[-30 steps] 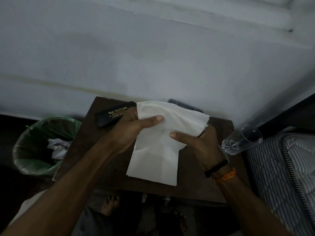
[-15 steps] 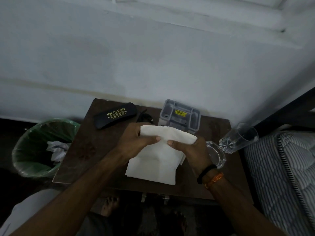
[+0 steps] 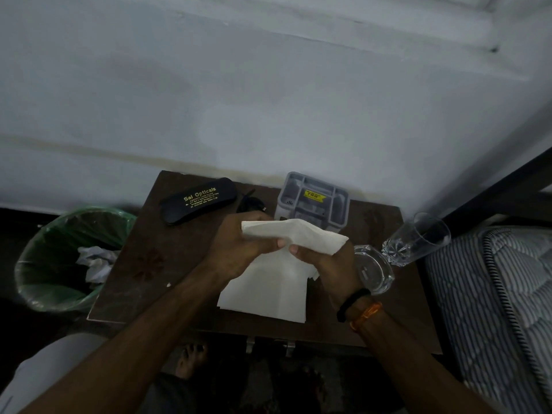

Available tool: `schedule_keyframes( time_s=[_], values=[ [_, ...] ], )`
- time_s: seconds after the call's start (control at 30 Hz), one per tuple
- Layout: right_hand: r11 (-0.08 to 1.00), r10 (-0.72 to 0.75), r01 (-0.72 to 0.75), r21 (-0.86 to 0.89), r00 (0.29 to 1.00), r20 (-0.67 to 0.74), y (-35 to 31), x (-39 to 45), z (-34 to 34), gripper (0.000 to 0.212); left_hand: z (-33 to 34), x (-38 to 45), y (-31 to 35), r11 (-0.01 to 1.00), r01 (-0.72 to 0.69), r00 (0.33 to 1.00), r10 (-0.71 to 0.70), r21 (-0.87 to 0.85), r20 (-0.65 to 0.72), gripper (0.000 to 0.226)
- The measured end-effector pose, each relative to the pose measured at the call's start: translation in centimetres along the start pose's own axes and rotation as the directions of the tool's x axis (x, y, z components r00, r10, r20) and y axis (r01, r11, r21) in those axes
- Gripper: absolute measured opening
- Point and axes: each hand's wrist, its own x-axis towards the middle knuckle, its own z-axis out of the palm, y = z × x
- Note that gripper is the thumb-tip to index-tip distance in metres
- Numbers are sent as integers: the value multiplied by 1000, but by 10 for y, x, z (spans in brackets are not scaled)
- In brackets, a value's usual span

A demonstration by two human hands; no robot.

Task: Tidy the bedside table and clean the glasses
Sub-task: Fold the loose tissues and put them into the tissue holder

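Observation:
Both hands hold a white paper napkin [image 3: 295,233] over the dark wooden bedside table [image 3: 149,252]. My left hand [image 3: 239,252] grips its left end and my right hand [image 3: 328,264] grips the right end, thumbs nearly touching. More white napkin [image 3: 268,291] lies flat on the table under the hands. A black glasses case [image 3: 198,200] with yellow lettering lies at the back left. Dark glasses [image 3: 251,203] are partly hidden behind my left hand. A tall clear glass [image 3: 416,239] stands at the right edge, and a low clear glass dish [image 3: 375,268] sits beside my right wrist.
A grey compartment organiser [image 3: 312,198] stands at the back of the table against the pale wall. A green-lined waste bin [image 3: 62,258] holding crumpled paper is on the floor to the left. A striped mattress [image 3: 501,309] borders the table on the right.
The napkin was spread wide and held high; both hands have lowered it and folded it into a narrow band. The organiser and glass dish have come into view.

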Motion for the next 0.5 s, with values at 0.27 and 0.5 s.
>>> schedule_keyframes(
  time_s=[0.27, 0.5],
  values=[
    [990, 140, -139, -28, 990, 9, 12, 3, -3, 46, 2, 6, -13, 984, 162, 987, -162, 71, -3, 52],
    [996, 94, -92, -20, 991, 97, -12, 15, -12, 38, -12, 14, 8, 970, 208, 977, -199, -123, 75, 46]
  ],
)
